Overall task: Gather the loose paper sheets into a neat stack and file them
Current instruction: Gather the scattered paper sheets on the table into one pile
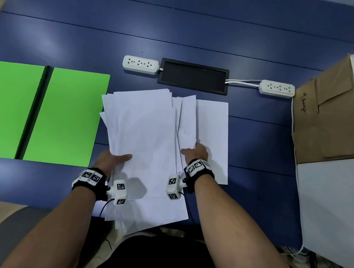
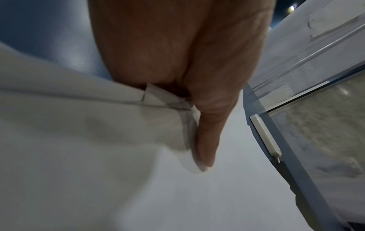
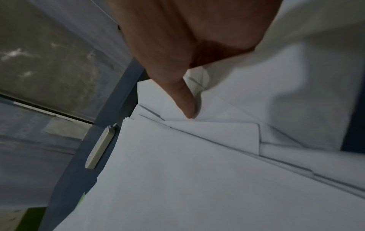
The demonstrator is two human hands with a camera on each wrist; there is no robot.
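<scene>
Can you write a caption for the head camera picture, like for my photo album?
Two hands, left hand and right hand, gather messy paper sheets beside an open green folder.

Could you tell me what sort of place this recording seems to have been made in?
Probably an office or workroom: a blue desk with a cable hatch, power strips, an open green folder and cardboard boxes alongside.

Desk's a dark blue slatted tabletop [image 1: 183, 28] with a black rectangular cable hatch [image 1: 193, 76] up around 12 o'clock, and a white plastic power strip [image 1: 140, 64] touching its left end plus a second white power strip [image 1: 276, 88] off its right. Over at 3 o'clock a brown cardboard box [image 1: 327, 120] sits with white boxes [image 1: 338, 203] right beside it.
</scene>
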